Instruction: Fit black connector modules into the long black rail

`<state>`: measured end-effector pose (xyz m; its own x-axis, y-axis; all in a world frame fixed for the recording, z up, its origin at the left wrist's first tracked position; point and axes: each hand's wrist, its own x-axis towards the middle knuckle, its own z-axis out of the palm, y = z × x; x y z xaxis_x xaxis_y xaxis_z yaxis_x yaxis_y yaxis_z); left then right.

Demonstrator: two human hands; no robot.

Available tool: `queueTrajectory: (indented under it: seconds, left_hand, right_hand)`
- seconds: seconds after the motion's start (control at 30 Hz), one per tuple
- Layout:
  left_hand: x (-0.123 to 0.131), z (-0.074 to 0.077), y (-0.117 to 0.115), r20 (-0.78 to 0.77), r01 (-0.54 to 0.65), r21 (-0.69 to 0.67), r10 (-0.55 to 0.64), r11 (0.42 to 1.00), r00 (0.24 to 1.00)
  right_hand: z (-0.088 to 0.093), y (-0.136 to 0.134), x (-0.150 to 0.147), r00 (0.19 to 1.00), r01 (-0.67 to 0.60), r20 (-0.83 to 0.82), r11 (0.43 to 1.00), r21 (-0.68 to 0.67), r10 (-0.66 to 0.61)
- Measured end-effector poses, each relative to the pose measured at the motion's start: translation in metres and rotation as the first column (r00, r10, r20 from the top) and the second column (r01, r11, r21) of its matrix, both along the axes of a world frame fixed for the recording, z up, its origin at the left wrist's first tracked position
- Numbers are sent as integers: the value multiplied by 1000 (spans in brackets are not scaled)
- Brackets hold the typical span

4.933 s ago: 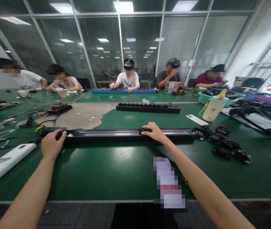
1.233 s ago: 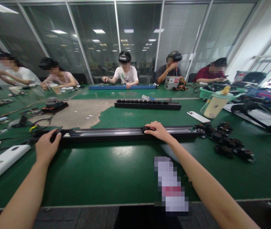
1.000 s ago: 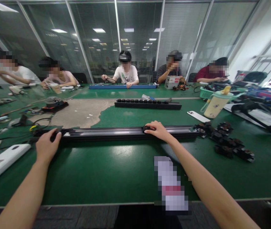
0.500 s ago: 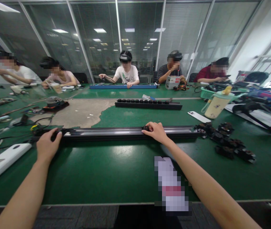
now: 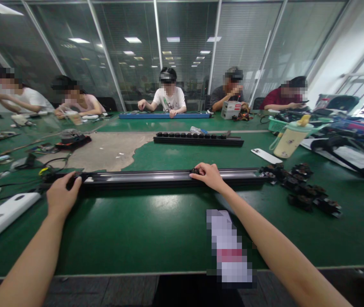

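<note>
A long black rail (image 5: 137, 177) is laid crosswise on the green bench (image 5: 120, 238), with a bright glossy strip exposed along its top. Both hands are placed on it, well apart. At the rail's left end, the left hand (image 5: 62, 194) is closed around a dark end part (image 5: 72, 182), which is seen between thumb and forefinger; whether this part is separate from the rail cannot be told. A small black module (image 5: 195, 172) is pinched by the right hand (image 5: 210, 176) on top of the rail, right of its middle. The module is located at the thumb and fingertips, on the hand's left side, and is partly covered by the fingers. The strip is left uncovered between the two hands, and a further stretch of rail is seen right of the right hand.

Near the rail's right end, a group of loose black modules (image 5: 305, 187) is scattered on the bench. Beyond the rail, a second black rail (image 5: 197, 140) is noted, topped by a row of dark modules. A white phone (image 5: 266, 156) is found between that rail and a pale yellow tumbler (image 5: 289, 143). To the left of the left hand, a white device (image 5: 5, 219) is positioned at a slant, near dark cables (image 5: 55, 161).
</note>
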<state>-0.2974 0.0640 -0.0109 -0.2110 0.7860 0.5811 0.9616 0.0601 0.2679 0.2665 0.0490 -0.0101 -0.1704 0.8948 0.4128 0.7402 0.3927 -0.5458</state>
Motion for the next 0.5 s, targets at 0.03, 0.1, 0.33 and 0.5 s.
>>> queueTrajectory:
  seconds: [0.03,0.1,0.33,0.5]
  left_hand:
    - [0,0,0,1,-1,-1,1,1000,1000]
    - [0,0,0,3,-1,-1,1,1000,1000]
    - [1,2,-1,10,-2,-14,2,1000,1000]
    - [2,2,-1,5,1,-1,-1,1000,1000]
  right_hand:
    - [0,0,0,1000,-3,-1,1000,3,3]
    - [-1,0,0,1000,-10,-4,1000,3,10]
    - [-2,0,2,1000,0,21,1000,12,0]
    - [-1,0,3,1000,1,24,1000,10,-2]
